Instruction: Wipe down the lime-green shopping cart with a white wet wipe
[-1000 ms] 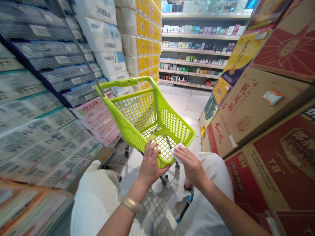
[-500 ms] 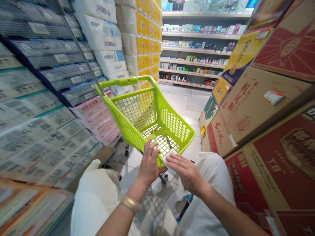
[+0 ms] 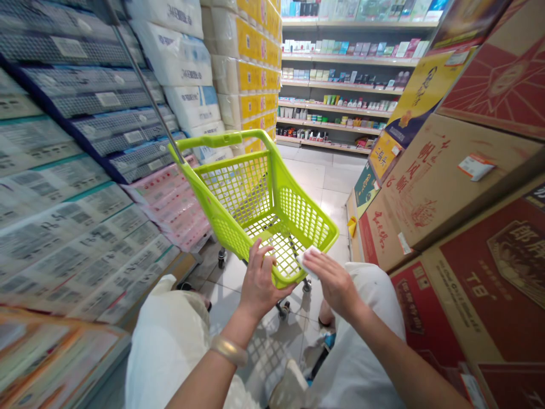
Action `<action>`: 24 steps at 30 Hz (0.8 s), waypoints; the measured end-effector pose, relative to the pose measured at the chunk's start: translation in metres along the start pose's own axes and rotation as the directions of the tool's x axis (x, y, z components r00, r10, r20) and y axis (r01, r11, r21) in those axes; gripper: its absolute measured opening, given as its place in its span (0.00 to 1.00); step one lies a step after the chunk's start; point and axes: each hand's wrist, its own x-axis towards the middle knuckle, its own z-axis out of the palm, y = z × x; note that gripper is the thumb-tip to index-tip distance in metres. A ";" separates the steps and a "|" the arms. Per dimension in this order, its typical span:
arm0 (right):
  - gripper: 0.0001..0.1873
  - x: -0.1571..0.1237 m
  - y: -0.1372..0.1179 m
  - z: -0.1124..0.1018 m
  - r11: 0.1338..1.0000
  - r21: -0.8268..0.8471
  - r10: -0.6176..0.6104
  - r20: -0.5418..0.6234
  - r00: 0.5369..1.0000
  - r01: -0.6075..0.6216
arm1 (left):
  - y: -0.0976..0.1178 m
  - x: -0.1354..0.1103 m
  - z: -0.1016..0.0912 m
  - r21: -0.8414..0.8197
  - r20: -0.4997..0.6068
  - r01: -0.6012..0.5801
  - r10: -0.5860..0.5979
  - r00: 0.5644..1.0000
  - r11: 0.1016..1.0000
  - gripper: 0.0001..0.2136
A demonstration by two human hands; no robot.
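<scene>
A lime-green plastic shopping cart [image 3: 304, 213] with a lattice basket stands in front of my knees. Its near corner is gripped by my left hand [image 3: 260, 284], fingers over the rim and thumb along the outside. My right hand [image 3: 334, 281] presses a folded white cloth or tissue [image 3: 310, 258] against the near right rim, the fingers flat on top of it. The basket's slatted floor shows through, with nothing lying on it. A gold bangle [image 3: 229, 350] circles my left wrist.
Stacked tissue packs [image 3: 76, 227] rise close on the left, beside yellow-and-white paper packs [image 3: 251, 79]. Printed cartons [image 3: 421, 193] are piled close on the right. Shelves [image 3: 336, 82] of small goods stand at the back beyond the tiled floor [image 3: 336, 176]. A metal pole [image 3: 145, 85] rises from the cart's handle.
My right hand has slid the white cloth rightward and slightly up along the rim, away from the near corner. My left hand stays on the corner.
</scene>
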 end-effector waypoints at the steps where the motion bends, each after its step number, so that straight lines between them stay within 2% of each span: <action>1: 0.28 0.001 0.006 -0.001 0.998 -0.032 0.056 -0.061 0.997 -0.058 | 0.000 0.000 0.000 0.002 0.001 0.003 -0.003 1.000 1.000 0.23; 3: 0.27 0.002 0.010 -0.001 0.987 -0.062 0.136 -0.155 0.978 -0.147 | 0.002 0.001 0.000 0.007 0.003 0.012 -0.012 1.000 1.000 0.24; 4: 0.27 0.002 0.006 0.000 0.988 -0.056 0.137 -0.158 0.978 -0.147 | 0.002 0.001 0.000 0.009 0.001 0.019 -0.019 1.000 1.000 0.24; 5: 0.27 0.002 -0.001 0.003 0.992 -0.039 0.115 -0.140 0.983 -0.122 | 0.002 0.000 0.001 0.011 0.002 0.025 -0.025 1.000 1.000 0.23; 8: 0.25 -0.001 -0.026 0.011 0.996 0.058 -0.072 0.021 0.997 0.071 | 0.002 -0.002 0.002 0.020 0.022 0.029 -0.029 0.999 0.999 0.21; 10: 0.25 -0.001 -0.031 0.013 0.995 0.062 -0.077 0.022 0.997 0.076 | 0.003 -0.003 0.003 0.028 0.039 0.027 -0.028 0.999 0.999 0.22; 15: 0.26 0.001 -0.018 0.011 0.995 -0.049 0.083 -0.138 0.987 -0.091 | 0.006 -0.004 0.008 0.051 0.017 0.060 -0.061 0.998 0.997 0.27; 20: 0.25 0.000 -0.030 0.013 0.999 0.028 -0.043 0.011 0.999 0.043 | 0.009 -0.006 0.011 0.050 0.017 0.066 -0.067 0.998 0.997 0.28; 22: 0.25 -0.002 -0.026 0.013 0.999 0.023 -0.028 -0.005 1.000 0.028 | 0.011 -0.006 0.012 0.057 0.021 0.085 -0.087 0.996 0.995 0.30; 24: 0.26 -0.002 -0.016 0.011 0.999 -0.015 0.048 -0.078 0.996 -0.049 | 0.013 -0.006 0.013 0.066 0.019 0.115 -0.117 0.993 0.991 0.31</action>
